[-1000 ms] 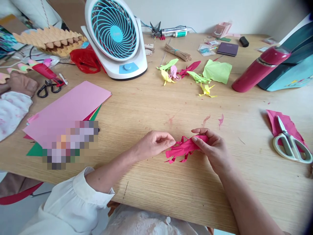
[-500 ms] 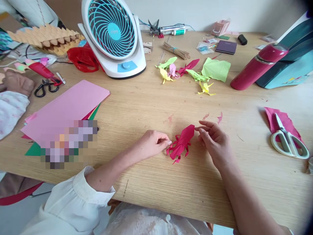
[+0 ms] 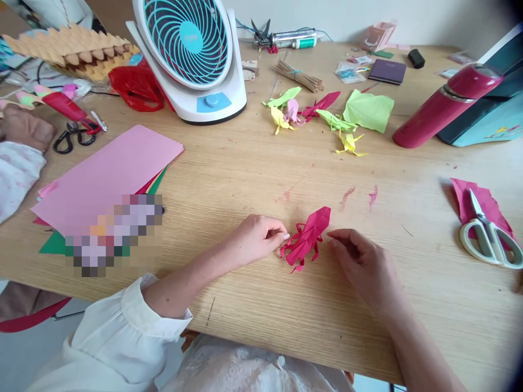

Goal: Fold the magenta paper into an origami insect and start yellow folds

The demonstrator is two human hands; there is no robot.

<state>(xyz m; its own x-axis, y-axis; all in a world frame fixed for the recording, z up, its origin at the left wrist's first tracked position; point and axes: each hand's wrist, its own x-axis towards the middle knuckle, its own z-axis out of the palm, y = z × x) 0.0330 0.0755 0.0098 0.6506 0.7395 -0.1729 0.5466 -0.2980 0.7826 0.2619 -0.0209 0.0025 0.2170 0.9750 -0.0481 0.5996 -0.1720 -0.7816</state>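
A crimson folded-paper insect with thin bent legs lies on the wooden table between my hands. My left hand is closed in a pinch at its left side, the fingertips on a front leg. To the right of the insect, my right hand hovers with thumb and forefinger slightly apart; no paper shows between them. Farther back sit several folded-paper insects, among them a yellow one and a crimson one, beside a sheet of light-green paper.
Scissors rest on crimson paper at the right. A red flask stands behind them. On the left are a fan, stacked coloured paper, black-handled scissors and another person's hand.
My right hand has drawn back from the insect's rear tip and dropped lower beside it, its fingers curling in. My left hand stays at the insect's left side.
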